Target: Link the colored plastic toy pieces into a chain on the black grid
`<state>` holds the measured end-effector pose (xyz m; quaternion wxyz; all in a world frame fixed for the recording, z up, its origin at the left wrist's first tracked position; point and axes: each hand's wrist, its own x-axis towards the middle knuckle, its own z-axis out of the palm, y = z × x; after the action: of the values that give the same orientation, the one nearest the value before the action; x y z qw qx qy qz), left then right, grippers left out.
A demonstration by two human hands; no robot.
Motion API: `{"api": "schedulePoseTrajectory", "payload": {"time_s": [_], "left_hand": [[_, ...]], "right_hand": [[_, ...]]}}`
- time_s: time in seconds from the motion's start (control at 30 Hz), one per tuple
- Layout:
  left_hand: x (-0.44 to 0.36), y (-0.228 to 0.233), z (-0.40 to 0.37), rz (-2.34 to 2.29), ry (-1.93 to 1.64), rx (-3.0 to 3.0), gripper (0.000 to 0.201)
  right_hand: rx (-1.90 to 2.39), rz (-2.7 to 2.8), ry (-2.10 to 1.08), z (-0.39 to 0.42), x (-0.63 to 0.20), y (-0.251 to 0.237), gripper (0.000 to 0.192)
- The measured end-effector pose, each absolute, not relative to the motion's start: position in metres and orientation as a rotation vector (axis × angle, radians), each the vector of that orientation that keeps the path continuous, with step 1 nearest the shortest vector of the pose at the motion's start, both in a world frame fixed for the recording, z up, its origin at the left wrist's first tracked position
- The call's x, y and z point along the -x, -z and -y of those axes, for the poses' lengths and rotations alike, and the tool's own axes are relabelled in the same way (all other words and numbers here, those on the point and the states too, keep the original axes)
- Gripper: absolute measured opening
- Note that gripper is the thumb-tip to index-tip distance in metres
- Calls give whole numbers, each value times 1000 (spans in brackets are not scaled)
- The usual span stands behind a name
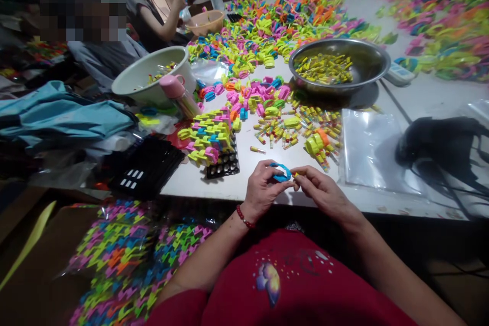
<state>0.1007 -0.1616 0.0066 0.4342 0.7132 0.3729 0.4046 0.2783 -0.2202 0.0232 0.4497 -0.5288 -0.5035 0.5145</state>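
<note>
My left hand is closed on a blue plastic toy watch band, held just above the table's front edge. Close against it, my right hand pinches a small yellow piece, which looks like one of the little yellow-capped tubes; most of it is hidden by the fingers. Beyond my hands lies a loose heap of these small tubes. A few yellow and orange bands rest on the heap's right side. Left of my hands, several rows of coloured bands stand on a black tray.
A steel bowl holds many tubes. Clear plastic bags and a black bag lie right. Left are a pale basin, a pink-capped bottle and stacked black trays. Other people sit around the table.
</note>
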Motion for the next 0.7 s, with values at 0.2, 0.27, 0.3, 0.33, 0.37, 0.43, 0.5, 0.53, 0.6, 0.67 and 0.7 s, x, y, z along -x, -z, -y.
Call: {"api": "schedulePoseTrajectory", "payload": {"time_s": [0.2,0.27,0.3,0.33,0.37,0.43,0.5,0.53,0.6,0.67,0.7], "left_hand": [[-100,-2,159,-919,-985,-1930,23],[-99,0,158,-924,-993,-2039,19],[-99,0,158,-924,-985,-2104,18],[-99,0,157,-924,-964,-2168,17],[-99,-1,158,-927,-929,-2232,16],[-98,-4,159,-956,-833,-2352,17],[-98,-7,161,-994,-737,-2463,19],[-98,-8,163,-1009,-696,-2513,20],[-98,-9,164,-1034,-637,-2592,22],[-98,-10,165,-1051,-599,-2631,22],[-97,-9,164,-1055,-587,-2633,21]], "right_hand": [[1360,1424,-1128,219,-280,-23,30],[1408,1469,-1079,218,-281,-23,30],[1434,1485,-1051,218,-282,-23,30],[1464,1500,-1018,218,-282,-23,29],[1494,1517,-986,218,-282,-23,28],[1544,1549,-933,218,-283,-24,25],[1580,1575,-908,218,-285,-25,22],[1593,1584,-903,218,-285,-25,21],[1603,1593,-910,217,-285,-25,20],[1589,1585,-924,215,-283,-23,21],[1582,1581,-925,215,-281,-22,22]]}}
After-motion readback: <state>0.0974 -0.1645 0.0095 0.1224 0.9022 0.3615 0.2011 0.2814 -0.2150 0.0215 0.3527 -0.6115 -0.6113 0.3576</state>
